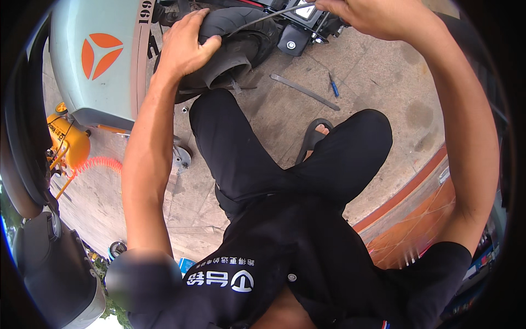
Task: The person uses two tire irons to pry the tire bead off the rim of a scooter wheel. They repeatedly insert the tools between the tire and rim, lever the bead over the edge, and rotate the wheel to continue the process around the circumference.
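Observation:
My left hand [187, 45] lies over a black rubber tyre [230, 20], thumb and fingers spread around its tread and side. A slim metal tyre lever [271, 17] runs from my right hand [361, 16] down to the tyre's edge by the rim. The lever's far end meets the tyre, though exactly how it sits under the bead is hard to see. My right hand is closed around its upper end, at the top of the picture. Below the tyre is a dark, hollow cylindrical part [230, 68].
On the stone paving lie a flat metal bar [304, 92], a blue-handled screwdriver [334, 87], a small metal socket [185, 110] and a round metal hub plate [181, 157]. A pale green scooter panel [90, 94] stands left, near a yellow air compressor [76, 142] with an orange coiled hose [98, 165].

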Available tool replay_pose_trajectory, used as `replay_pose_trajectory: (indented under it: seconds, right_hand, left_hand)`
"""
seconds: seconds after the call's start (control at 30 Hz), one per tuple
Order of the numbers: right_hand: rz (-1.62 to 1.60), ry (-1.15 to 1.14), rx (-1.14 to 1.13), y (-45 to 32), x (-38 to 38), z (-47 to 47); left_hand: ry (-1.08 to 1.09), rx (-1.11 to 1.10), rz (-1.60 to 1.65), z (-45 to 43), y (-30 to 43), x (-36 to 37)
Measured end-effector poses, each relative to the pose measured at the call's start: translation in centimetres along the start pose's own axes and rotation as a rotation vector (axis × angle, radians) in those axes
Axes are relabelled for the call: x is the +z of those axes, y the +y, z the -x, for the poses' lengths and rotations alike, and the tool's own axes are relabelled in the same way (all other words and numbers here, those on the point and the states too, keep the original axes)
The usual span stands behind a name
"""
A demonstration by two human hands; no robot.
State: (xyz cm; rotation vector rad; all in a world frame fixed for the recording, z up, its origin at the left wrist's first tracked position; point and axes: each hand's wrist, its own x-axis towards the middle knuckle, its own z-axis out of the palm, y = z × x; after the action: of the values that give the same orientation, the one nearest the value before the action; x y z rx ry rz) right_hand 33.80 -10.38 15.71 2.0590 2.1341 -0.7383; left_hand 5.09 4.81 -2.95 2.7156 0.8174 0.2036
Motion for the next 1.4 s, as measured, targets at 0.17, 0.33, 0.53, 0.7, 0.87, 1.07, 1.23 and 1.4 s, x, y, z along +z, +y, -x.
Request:
replay_pose_trajectory:
  seconds: [0.17, 0.33, 0.53, 0.7, 0.87, 1.07, 1.23, 1.4]
  right_hand:
    - [-0.009, 0.078, -0.056, 1.3, 1.0, 0.0]
    - [0.138, 0.080, -0.011, 2.1, 2.0, -0.9]
    - [0.194, 0.109, -0.052, 0.2, -1.2, 0.3]
    - [0.364, 0.130, -0.177, -0.1, -2.7, -1.7]
    - [0.466, 0.205, -0.242, 0.3, 0.3, -4.2]
    - [0.532, 0.222, -0.058, -1.0, 2.8, -0.4]
    - [0.111, 0.200, 0.047, -0.2, 5.6, 1.4]
    - [-0.486, -0.320, 0.192, 2.0, 4.9, -0.8]
  left_hand:
    - [-0.190, -0.033, 0.061, -1.3, -0.1, -1.5]
    - [-0.312, -0.193, 0.159, -1.9, -0.1, -3.3]
    - [-0.321, -0.221, 0.229, -2.5, 0.0, -3.2]
    - [-0.297, -0.222, 0.292, -2.9, -0.1, -2.8]
    - [-0.273, -0.306, 0.278, -1.0, -0.8, -3.6]
    - [-0.251, -0.340, 0.317, -3.3, 1.0, -2.8]
    - [-0.174, -0.262, 0.306, -2.3, -0.1, -2.3]
    - [-0.173, -0.277, 0.324, -2.3, 0.2, -2.2]
